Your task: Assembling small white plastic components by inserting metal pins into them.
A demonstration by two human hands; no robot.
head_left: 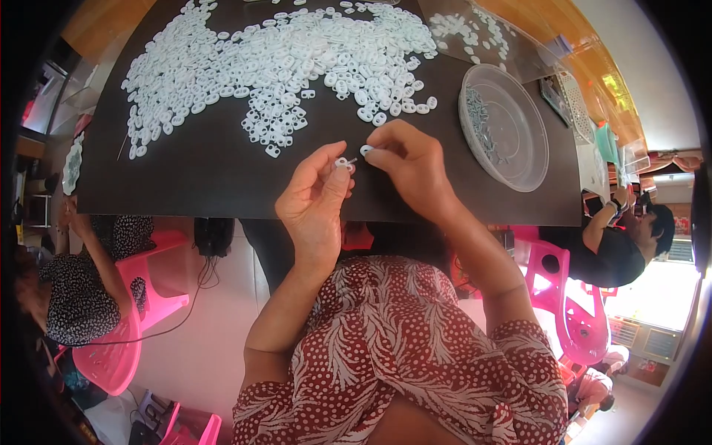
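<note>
Nearest the body, both hands are raised above the front edge of the dark bench [193, 189], fingertips close together but apart. The left hand [315, 189] has its grip closed, thumb against fingers, on a small white fitting [342, 162]. A thin pin [352, 160] projects from that grip toward the right; whether it passes through the fitting cannot be determined. The pinch appears chosen to leave the pin's end exposed.

The right hand [415, 159] has its grip closed as well, pinching a white oval piece [366, 150] between thumb and forefinger, just beside the pin's end. Holding it by the edge presumably keeps its face clear for alignment.

Beyond the hands lies a small cluster of white two-holed fittings [274, 119], judged to be set nearest the left hand for short reach. To the right stands a round clear tray [547, 148] with small grey metal parts [478, 122] gathered along its left side; its wall likely stops them from scattering.

Farther back, a broad heap of white oval pieces [259, 55] spreads loosely across the bench, probably for easy picking. At the far right corner, more white pieces [475, 33] lie separate from the heap.
</note>
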